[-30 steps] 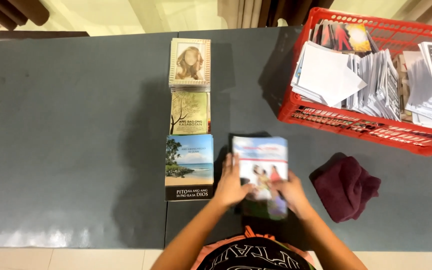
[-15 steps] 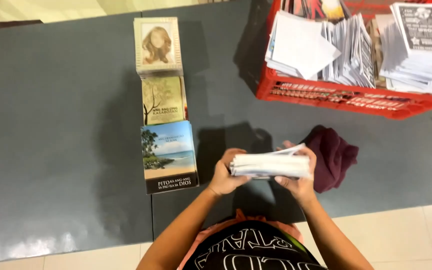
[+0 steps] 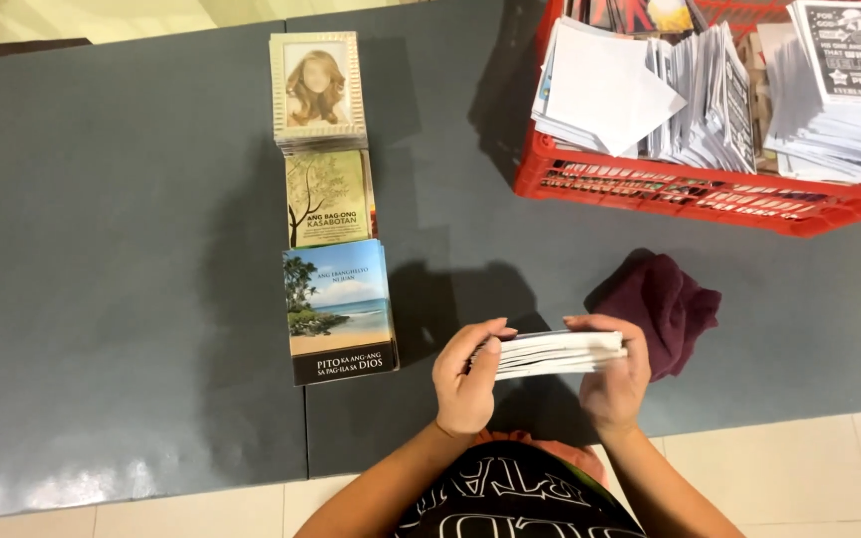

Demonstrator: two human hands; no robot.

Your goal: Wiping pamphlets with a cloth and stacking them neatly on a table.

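Booklets (image 3: 560, 353), stacked edge-on, sit clamped between our left hand (image 3: 465, 384) and right hand (image 3: 615, 384); fingers should grip evenly, edges flush.

Both forearms are extended forward from the lower edge of the view and angled inward, so that the hands are brought close together in front of the body. The left hand (image 3: 467, 377) is held with its back turned upward, fingers curled and the thumb pointed toward the right. The right hand (image 3: 613, 377) is cupped opposite it, fingers wrapped over the top. Both wrists are kept nearly straight.
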